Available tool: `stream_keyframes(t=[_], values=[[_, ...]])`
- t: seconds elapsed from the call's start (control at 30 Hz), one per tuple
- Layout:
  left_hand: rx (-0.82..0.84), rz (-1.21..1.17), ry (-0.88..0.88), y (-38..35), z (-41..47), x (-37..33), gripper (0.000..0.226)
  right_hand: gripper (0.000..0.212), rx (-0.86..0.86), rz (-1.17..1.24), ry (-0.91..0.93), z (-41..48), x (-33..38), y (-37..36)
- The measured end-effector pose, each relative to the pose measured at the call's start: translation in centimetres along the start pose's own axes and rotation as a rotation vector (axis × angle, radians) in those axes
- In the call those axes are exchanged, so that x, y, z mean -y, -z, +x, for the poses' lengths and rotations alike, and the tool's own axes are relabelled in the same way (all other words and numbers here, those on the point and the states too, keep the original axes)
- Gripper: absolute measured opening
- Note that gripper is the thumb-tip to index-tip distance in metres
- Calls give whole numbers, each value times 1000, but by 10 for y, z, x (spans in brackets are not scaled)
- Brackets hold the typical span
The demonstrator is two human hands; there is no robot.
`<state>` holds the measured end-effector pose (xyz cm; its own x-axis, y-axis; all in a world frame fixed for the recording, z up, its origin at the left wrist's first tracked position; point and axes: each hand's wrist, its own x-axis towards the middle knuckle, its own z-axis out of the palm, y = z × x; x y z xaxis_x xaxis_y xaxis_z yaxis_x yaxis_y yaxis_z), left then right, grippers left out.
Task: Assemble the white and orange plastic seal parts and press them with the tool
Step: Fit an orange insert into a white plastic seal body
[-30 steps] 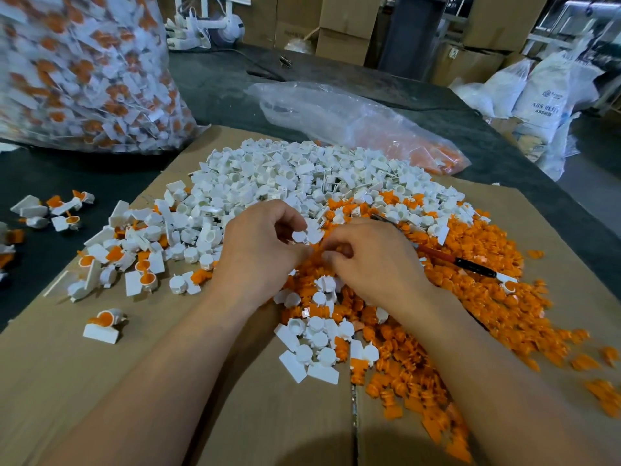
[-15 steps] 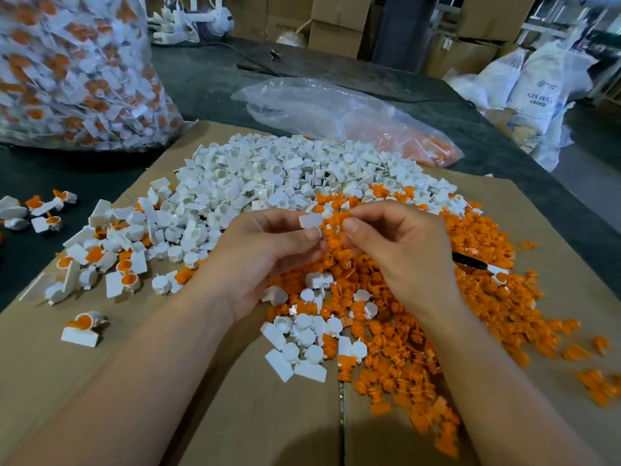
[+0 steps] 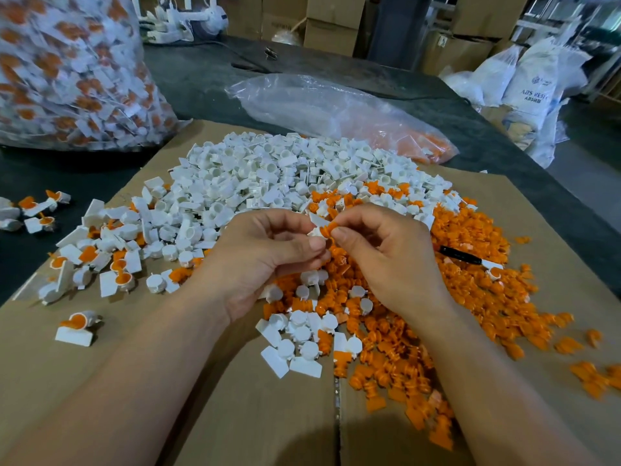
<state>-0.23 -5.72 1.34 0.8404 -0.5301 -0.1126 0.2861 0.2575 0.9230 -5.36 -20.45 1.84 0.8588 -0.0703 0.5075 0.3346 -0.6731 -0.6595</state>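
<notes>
Above a matte cardboard sheet [image 3: 235, 415], at centre frame, a left hand [image 3: 265, 260] pinches a flat-tabbed white seal body [image 3: 317, 220] between curled thumb and fingers, while the right hand [image 3: 386, 260], fingers curled, pinches a ribbed orange insert [image 3: 327, 229] against it. Glossy white cups [image 3: 268, 176] heap at 12 o'clock; a slim black-handled tool [image 3: 460, 255] lies on the orange pieces [image 3: 470, 297] at 3 o'clock.

I'm looking into a warehouse workshop: cardboard boxes [image 3: 331, 25] stacked far beyond the hands [image 3: 268, 250]. White sacks [image 3: 534, 79] stand off to their right, and a bulk bag of seals [image 3: 67, 68] to their left.
</notes>
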Motion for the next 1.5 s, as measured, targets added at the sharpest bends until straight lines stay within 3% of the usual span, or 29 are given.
stream_keyframes(t=[0.07,0.17,0.43,0.87,1.0,1.13,1.5], values=[[-15,45,-34,0,0,1,14,6,-6,-90,63,0,0,2],[-28,106,-87,-1,1,4,15,9,1,-173,112,0,0,4],[-42,233,-197,-8,-1,6,18,15,37,-213,73,-2,1,8],[-33,155,-148,-8,-1,8,21,15,19,-264,111,-3,1,8],[-8,134,-135,-6,-2,5,6,11,19,-188,135,-4,1,7],[-7,130,-138,-5,-2,4,25,9,17,-76,46,-4,0,6],[-39,137,-123,-7,-3,4,33,5,-20,43,-9,-3,1,6]])
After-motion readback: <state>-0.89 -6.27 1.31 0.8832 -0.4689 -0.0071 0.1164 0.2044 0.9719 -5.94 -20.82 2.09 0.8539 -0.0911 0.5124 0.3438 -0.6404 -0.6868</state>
